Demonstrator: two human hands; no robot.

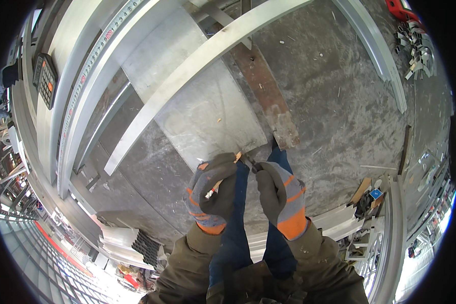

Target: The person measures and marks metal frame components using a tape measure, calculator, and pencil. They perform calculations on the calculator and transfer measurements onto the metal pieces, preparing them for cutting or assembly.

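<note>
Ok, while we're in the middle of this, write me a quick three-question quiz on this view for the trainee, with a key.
1. Multiple choice: the left hand and right hand wear grey gloves. What colour are the stripes on them? A) blue B) orange C) green
2. True or false: the calculator lies off to the person's right.
3. Short answer: what wide, flat thing lies just left of the rust-brown bar?

Key:
1. B, orange.
2. False; it lies off to the person's left.
3. A pale metal sheet.
</note>
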